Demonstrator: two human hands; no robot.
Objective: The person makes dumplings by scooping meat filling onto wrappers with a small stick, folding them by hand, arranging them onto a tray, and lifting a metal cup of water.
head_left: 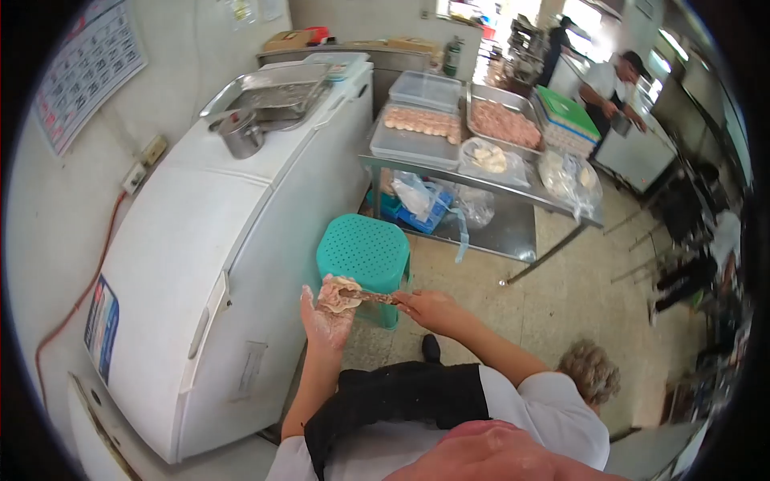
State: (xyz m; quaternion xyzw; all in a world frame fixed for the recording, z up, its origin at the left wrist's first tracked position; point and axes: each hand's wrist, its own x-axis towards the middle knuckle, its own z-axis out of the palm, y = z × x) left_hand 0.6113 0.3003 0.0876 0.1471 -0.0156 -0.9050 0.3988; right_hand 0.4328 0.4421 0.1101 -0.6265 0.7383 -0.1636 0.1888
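My left hand [326,322], dusted white with flour, is cupped palm up under a piece of dough with filling [340,293]. From the right, my right hand [437,313] grips the handle end of a narrow spatula [370,297] smeared with filling. Its far end touches the dough piece, and dough and filling hide the tip. Both hands are in front of a green plastic stool [363,250].
A white chest freezer [200,216] fills the left side, with a metal cup [241,136] and trays on it. Ahead, a steel table [489,186] bears a tray of ground meat [504,122], filled dough pieces [423,123] and plastic bags. A co-worker [613,88] stands beyond it.
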